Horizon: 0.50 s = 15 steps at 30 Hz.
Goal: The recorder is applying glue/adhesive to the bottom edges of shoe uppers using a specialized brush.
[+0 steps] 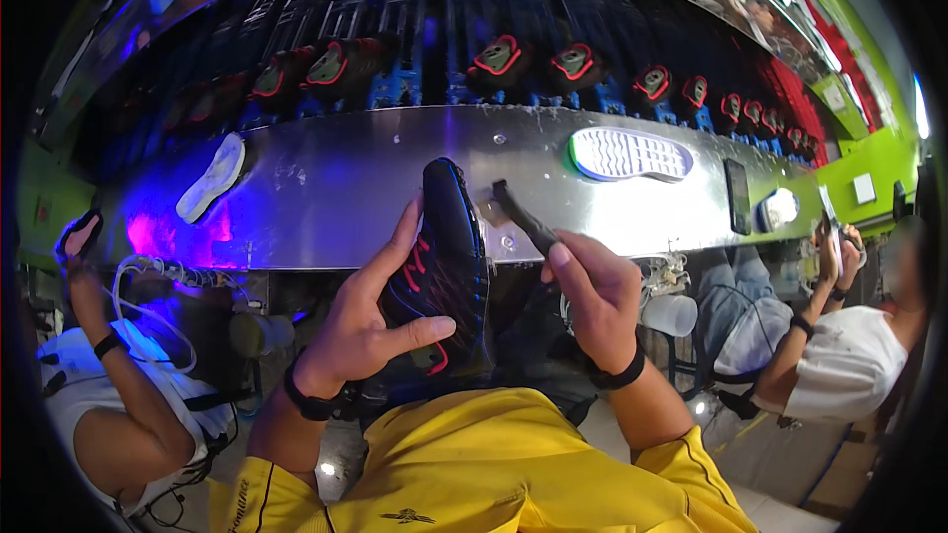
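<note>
My left hand (360, 326) is closed around a black shoe upper (454, 237) with red laces and a thin blue line along its edge. The upper is tilted, toe pointing away from me, its far end over the metal bench edge. In my right hand (600, 296), pinched between thumb and fingers, is a dark-handled brush (528, 220). Its head, with pale bristles, is just right of the shoe's toe; whether they touch I cannot tell.
On the metal bench (365, 168) lie a white sole (212, 178) at left, a white treaded sole (632, 155) at right, and a black phone-like slab (737, 197). Behind runs a row of black shoes (497, 57) with red collars. Co-workers (128, 385) (849, 355) sit either side.
</note>
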Each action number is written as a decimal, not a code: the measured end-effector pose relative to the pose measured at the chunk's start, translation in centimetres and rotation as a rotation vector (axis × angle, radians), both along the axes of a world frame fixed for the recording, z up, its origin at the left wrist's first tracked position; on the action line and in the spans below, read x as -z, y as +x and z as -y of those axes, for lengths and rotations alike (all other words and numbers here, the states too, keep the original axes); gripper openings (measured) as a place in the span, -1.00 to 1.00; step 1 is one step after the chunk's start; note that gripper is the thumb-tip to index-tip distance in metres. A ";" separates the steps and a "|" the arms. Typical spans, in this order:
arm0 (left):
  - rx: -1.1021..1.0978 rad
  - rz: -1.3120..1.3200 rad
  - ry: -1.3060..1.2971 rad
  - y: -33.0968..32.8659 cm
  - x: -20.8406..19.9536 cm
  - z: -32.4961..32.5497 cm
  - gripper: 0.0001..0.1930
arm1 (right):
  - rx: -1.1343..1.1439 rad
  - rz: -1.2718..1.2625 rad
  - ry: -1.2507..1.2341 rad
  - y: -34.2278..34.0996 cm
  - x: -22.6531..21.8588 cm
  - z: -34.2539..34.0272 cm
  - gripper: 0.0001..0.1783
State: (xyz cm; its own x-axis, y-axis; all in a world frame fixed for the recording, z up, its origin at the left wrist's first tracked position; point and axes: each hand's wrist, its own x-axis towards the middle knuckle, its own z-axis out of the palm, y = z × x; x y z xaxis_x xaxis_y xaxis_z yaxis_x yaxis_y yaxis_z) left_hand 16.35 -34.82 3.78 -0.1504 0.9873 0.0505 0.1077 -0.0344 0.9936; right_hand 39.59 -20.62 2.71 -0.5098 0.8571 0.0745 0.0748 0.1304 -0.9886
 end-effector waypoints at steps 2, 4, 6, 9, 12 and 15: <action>0.016 0.026 -0.022 0.4 0.1 0.1 0.15 | 0.001 -0.040 0.033 -0.4 0.1 -0.7 -0.74; 0.009 -0.049 -0.044 0.4 0.1 0.2 0.16 | -0.029 -0.022 0.078 0.0 -0.1 -1.4 -0.74; 0.008 -0.081 -0.026 0.3 -0.3 -0.1 0.16 | -0.066 -0.005 0.118 0.5 -0.2 -1.6 -0.75; -0.001 -0.144 -0.005 -0.3 -0.2 -0.3 0.16 | -0.056 0.014 0.138 0.9 0.0 -1.3 -0.77; -0.029 -0.130 -0.014 -0.5 -0.2 -0.3 0.16 | -0.083 0.035 0.214 1.4 0.1 -0.9 -0.78; -0.057 -0.051 -0.022 -0.4 -0.3 -0.6 0.15 | -0.093 0.121 0.311 2.2 0.0 -0.2 -0.78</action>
